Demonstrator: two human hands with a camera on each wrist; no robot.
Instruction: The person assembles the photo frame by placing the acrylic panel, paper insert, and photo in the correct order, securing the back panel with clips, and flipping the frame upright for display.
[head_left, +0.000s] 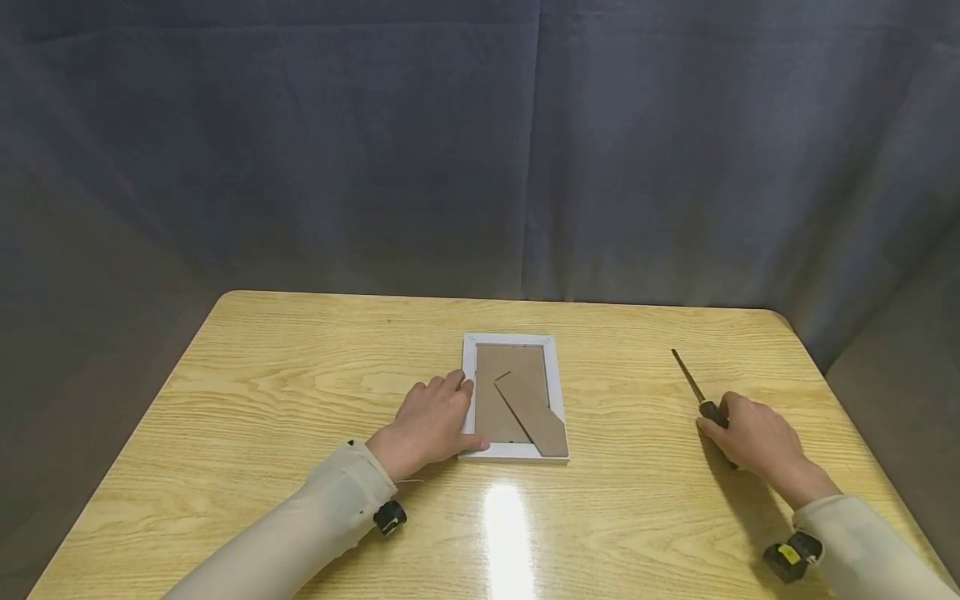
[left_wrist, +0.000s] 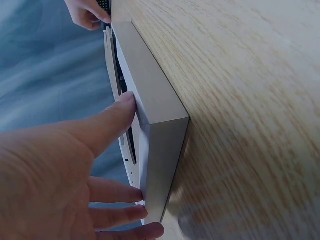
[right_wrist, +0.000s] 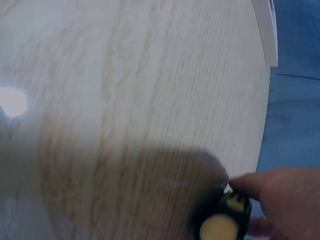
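Observation:
A white picture frame (head_left: 557,383) lies face down on the table, its brown backing board (head_left: 491,358) and slanting stand leg (head_left: 536,412) facing up. My left hand (head_left: 431,417) rests on the frame's lower left corner. In the left wrist view the thumb (left_wrist: 120,107) presses on the frame's edge while the fairly straight fingers (left_wrist: 117,216) touch its side. Off to the right, my right hand (head_left: 757,437) grips a screwdriver (head_left: 688,375) by its black handle, the blade pointing away from me. The handle's yellow end (right_wrist: 218,227) shows in the right wrist view.
The wooden table (head_left: 315,358) has rounded far corners, and a dark grey curtain (head_left: 375,167) hangs behind it. A black wrist camera (head_left: 390,517) sits at my left cuff, another camera (head_left: 793,557) at my right. Light glares on the tabletop before the frame.

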